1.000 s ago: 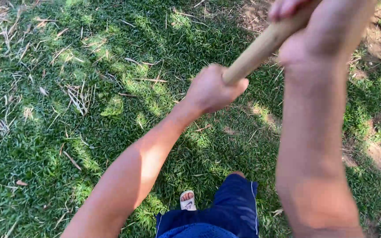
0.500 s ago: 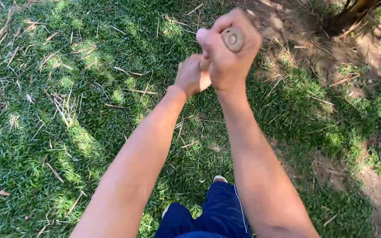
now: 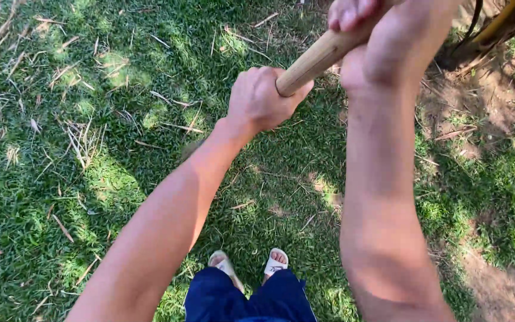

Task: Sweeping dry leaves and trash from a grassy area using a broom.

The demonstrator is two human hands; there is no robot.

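A smooth tan wooden handle (image 3: 320, 56) slants upward right, gripped.

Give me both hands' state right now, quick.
Left hand: closed around the wooden handle, lower on it.
Right hand: closed on the same handle, higher up, partly cut off at the frame top.

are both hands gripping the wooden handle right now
Yes, the left hand and the right hand are both closed around the wooden handle above the grass.

Pale tan wooden handle (image 3: 317, 56), green grass (image 3: 120, 167) flecked with dry straw-coloured blades, navy blue shorts (image 3: 245, 298), white sandals (image 3: 274, 262), brown dirt (image 3: 502, 286).
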